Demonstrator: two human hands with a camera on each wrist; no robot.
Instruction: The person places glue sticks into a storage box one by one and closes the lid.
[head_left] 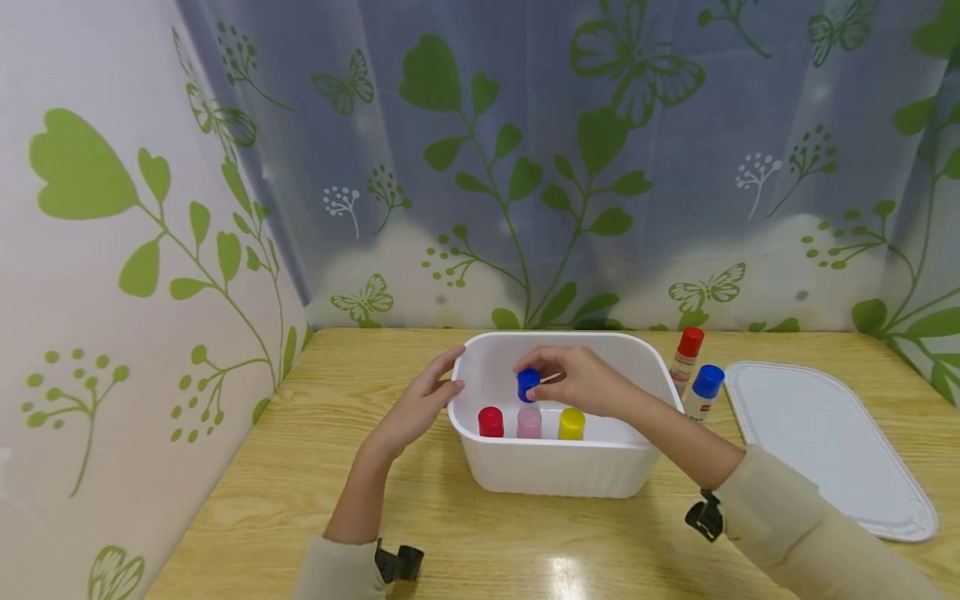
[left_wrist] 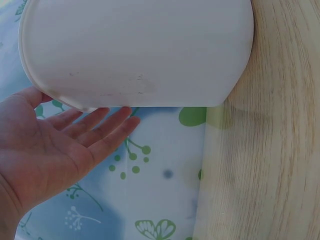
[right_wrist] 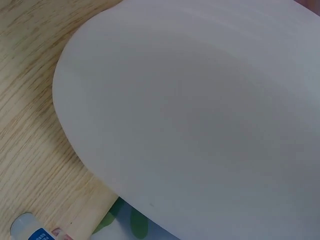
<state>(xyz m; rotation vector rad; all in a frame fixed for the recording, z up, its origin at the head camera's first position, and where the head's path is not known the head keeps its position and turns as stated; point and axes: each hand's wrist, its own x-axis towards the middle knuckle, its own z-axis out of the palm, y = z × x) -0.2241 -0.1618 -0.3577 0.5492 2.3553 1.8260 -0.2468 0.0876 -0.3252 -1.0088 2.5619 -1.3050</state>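
Note:
A white plastic bin (head_left: 558,468) stands on the table. My left hand (head_left: 414,408) rests at its left rim, thumb over the edge. In the left wrist view its fingers (left_wrist: 102,135) stretch along the bin's outer wall. My right hand (head_left: 585,382) reaches into the bin and pinches a small blue-capped bottle (head_left: 528,385) by the cap; the fingers cover part of it. Along the front wall inside stand a red-capped bottle (head_left: 491,422), a pink-capped bottle (head_left: 528,422) and a yellow-capped bottle (head_left: 572,423), their lower parts hidden. The right wrist view shows mostly the bin's outer wall (right_wrist: 175,120).
Just right of the bin stand a clear bottle with a red cap (head_left: 688,354) and a white-labelled bottle with a blue cap (head_left: 705,392). A white lid (head_left: 817,442) lies flat farther right. A leaf-patterned curtain (head_left: 525,167) hangs behind the wooden table (head_left: 300,467).

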